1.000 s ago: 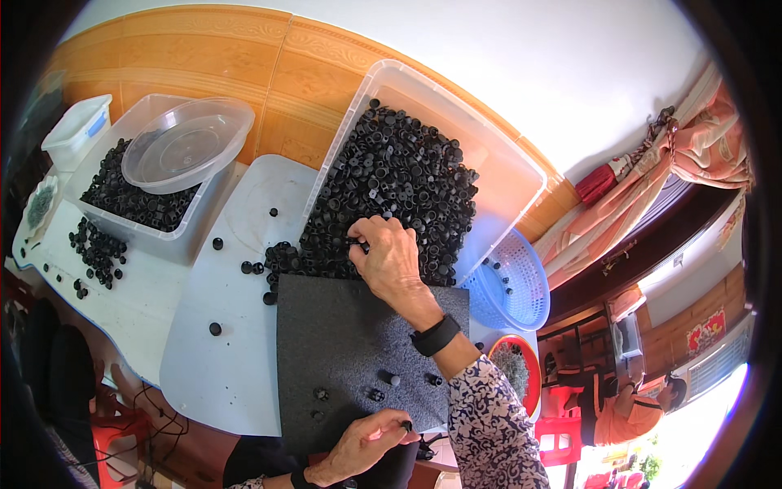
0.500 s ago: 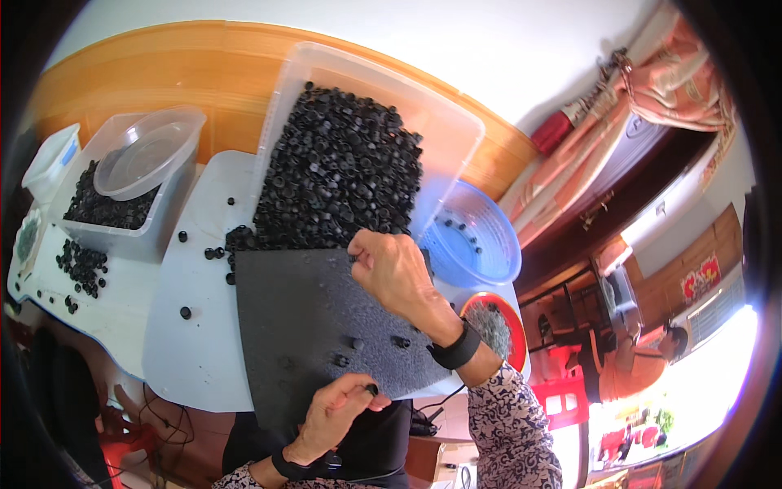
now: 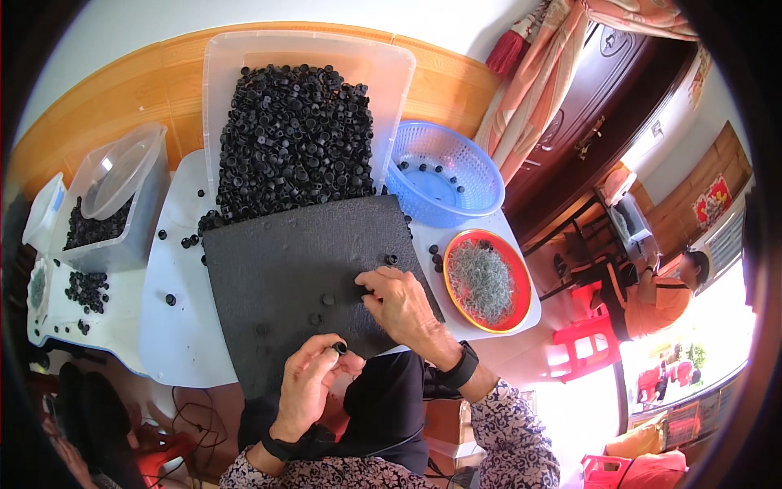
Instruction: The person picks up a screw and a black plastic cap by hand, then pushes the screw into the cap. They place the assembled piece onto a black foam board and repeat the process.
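My left hand [image 3: 305, 383] is closed in a pinch around a small black plastic cap [image 3: 339, 347], its round hollow end showing. It is held just above the near edge of a dark grey mat [image 3: 269, 253]. Over the right half of that mat, my right hand [image 3: 403, 310] has its thumb and fingers bent together, with something dark between the tips that I cannot make out. One loose black cap [image 3: 391, 260] lies on the mat just beyond the right hand. Several others, such as a flat-lying cap [image 3: 327, 299], rest between the two hands.
A clear bin [image 3: 391, 98] heaped with black caps stands behind the mat. To the right are a blue basket [image 3: 456, 213] and a red bowl [image 3: 521, 297] of small metallic pieces. A smaller clear bin [image 3: 106, 257] stands at left. A person in orange [image 3: 660, 301] sits far right.
My right hand has come back from the bin's near edge to the middle right of the mat. The left hand still pinches its cap, now turned more upright. The whole view has shifted.
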Available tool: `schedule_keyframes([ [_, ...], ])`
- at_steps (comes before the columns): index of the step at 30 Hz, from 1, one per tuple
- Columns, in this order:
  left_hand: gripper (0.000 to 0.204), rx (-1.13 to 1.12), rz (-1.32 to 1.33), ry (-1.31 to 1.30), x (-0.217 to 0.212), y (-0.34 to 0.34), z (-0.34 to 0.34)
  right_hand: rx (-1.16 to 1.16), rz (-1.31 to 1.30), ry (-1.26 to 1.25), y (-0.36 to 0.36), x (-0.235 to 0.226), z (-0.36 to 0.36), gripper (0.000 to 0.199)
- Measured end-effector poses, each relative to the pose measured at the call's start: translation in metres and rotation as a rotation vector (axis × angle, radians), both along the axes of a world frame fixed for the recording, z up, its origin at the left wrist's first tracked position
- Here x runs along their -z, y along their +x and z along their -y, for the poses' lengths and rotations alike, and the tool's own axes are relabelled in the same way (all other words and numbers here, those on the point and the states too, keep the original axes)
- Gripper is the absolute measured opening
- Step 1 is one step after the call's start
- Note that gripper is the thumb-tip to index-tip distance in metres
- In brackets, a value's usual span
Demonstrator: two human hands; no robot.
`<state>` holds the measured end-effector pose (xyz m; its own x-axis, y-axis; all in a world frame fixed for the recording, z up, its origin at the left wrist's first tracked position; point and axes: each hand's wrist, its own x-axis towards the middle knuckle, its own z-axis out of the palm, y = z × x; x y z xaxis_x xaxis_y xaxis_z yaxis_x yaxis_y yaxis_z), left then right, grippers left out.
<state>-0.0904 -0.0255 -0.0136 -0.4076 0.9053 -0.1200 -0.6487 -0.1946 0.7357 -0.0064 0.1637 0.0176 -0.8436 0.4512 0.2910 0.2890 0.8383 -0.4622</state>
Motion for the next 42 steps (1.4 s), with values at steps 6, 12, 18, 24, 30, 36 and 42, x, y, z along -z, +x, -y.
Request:
schedule_keyframes([
  [6,0.022,-0.009,0.050,0.035,0.007,-0.001,-0.004,-0.011,-0.075,0.050,0.005,0.009,-0.001,0.028],
  [12,0.025,0.002,0.080,0.052,0.011,0.001,-0.011,-0.005,-0.101,0.090,0.012,0.001,-0.001,0.027],
  [18,0.024,-0.018,0.022,0.036,0.001,0.007,-0.018,0.027,-0.318,0.003,0.024,-0.003,0.006,0.019],
  [24,0.022,0.022,-0.056,0.023,0.003,0.015,-0.026,0.110,-0.371,-0.083,0.052,-0.004,0.013,0.016],
  [30,0.022,0.002,-0.086,0.020,0.005,0.013,-0.024,0.309,-0.275,0.071,0.102,-0.009,-0.046,0.017],
  [36,0.022,0.011,-0.101,0.047,0.003,0.014,-0.025,0.420,0.072,0.066,0.129,0.003,-0.088,0.011],
  [42,0.022,0.003,-0.131,0.028,-0.001,0.021,-0.024,0.366,0.111,0.188,0.120,0.014,-0.086,0.009],
])
